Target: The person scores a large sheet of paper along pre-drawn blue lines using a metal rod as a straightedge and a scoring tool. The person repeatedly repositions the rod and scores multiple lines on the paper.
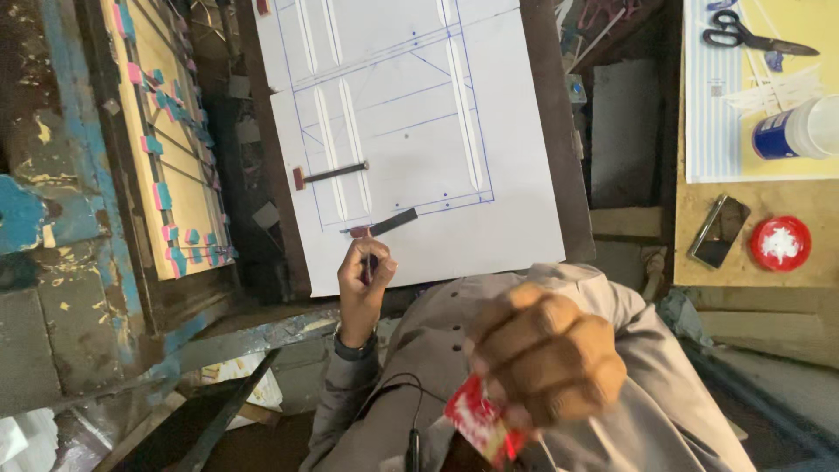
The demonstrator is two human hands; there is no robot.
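My left hand (364,278) rests at the near edge of a white drawing sheet (516,210) with blue ruled lines. Its fingers pinch a small dark strip, just below a dark strip with a red end (384,225) lying on the sheet. A second dark strip with a red end (330,174) lies further up the sheet at its left side. My right hand (546,354) is raised close to the camera, blurred, with its fingers closed around a red and white packet (479,421).
A wooden frame with pink and blue tabs (170,149) leans at the left. On the right bench lie black scissors (753,35), a white and blue jar (797,129), a red lid (780,243) and a phone (719,230).
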